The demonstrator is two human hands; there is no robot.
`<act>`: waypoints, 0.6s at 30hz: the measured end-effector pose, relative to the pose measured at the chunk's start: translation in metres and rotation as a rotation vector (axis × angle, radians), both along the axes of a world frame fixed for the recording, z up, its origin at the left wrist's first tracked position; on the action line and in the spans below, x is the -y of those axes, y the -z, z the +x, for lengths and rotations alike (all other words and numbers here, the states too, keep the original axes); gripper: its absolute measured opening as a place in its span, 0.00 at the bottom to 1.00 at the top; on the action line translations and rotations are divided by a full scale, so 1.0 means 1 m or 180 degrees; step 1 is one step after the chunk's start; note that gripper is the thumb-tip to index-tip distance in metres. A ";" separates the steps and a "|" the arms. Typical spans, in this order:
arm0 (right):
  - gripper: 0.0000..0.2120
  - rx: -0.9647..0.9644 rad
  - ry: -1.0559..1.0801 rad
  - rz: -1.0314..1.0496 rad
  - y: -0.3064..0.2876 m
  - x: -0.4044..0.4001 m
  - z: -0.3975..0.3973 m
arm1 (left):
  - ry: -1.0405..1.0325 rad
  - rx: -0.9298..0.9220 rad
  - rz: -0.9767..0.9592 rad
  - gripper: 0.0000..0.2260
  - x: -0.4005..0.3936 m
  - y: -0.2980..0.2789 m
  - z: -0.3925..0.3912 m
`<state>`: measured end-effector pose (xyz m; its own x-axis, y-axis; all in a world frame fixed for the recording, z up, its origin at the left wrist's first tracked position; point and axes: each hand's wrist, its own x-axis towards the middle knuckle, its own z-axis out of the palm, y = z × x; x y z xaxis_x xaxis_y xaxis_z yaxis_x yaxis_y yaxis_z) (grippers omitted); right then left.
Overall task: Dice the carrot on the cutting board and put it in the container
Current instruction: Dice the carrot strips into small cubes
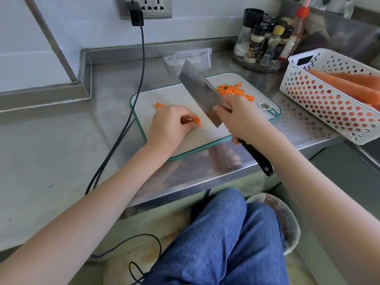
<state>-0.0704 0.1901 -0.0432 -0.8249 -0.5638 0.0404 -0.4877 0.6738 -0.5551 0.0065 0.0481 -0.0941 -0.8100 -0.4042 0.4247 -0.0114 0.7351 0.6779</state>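
A: Surface?
B: Stainless-steel worktop point(61, 140); a teal-rimmed cutting board point(181, 93) lies near its front edge.
A: Left hand?
B: Left hand point(170, 124), grip pinching a carrot piece point(196, 120) on the board's middle.
A: Right hand?
B: Right hand point(238, 116), grip clenched round the cleaver point(202, 91), blade raised and tilted above the board.
A: Other items?
B: Diced carrot point(234, 91) heaped at the board's far right corner; clear container point(188, 58) behind the board; white basket point(333, 95) of whole carrots at the worktop's right edge.

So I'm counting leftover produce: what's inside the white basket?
The white basket holds whole carrots, orange visible through its holes. How many, and anything beneath them, is hidden.
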 end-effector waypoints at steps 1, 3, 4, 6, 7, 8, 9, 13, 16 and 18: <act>0.17 0.0010 -0.0036 -0.0019 -0.001 -0.001 0.002 | -0.0015 0.0002 0.0000 0.09 0.001 -0.001 0.001; 0.17 0.0008 -0.0123 0.0021 -0.004 -0.002 0.006 | -0.0094 -0.0039 0.0009 0.11 0.003 -0.001 0.003; 0.16 0.0006 -0.0162 0.0042 -0.004 -0.001 0.007 | -0.0139 -0.0062 -0.0015 0.11 0.004 -0.001 0.005; 0.13 0.0059 -0.0203 0.0046 -0.005 0.001 0.008 | -0.0154 -0.0049 -0.0059 0.07 0.002 -0.001 0.007; 0.11 0.0100 -0.0209 0.0049 -0.005 0.002 0.009 | -0.0148 -0.0024 -0.0080 0.05 0.001 -0.001 0.008; 0.11 0.0118 -0.0212 0.0070 -0.005 0.003 0.010 | -0.0153 -0.0015 -0.0103 0.03 0.001 0.000 0.008; 0.10 0.0123 -0.0207 0.0112 -0.005 0.003 0.012 | -0.0163 -0.0017 -0.0114 0.02 0.001 0.001 0.007; 0.09 0.0146 -0.0189 0.0135 -0.002 0.004 0.016 | -0.0172 -0.0030 -0.0202 0.02 0.001 0.001 0.007; 0.09 0.0027 -0.0205 0.0279 0.002 0.007 0.017 | -0.0160 -0.0007 -0.0246 0.01 0.003 0.001 0.005; 0.09 0.0011 -0.0245 0.0523 0.006 0.009 0.016 | -0.0149 0.0013 -0.0250 0.03 0.004 0.003 0.004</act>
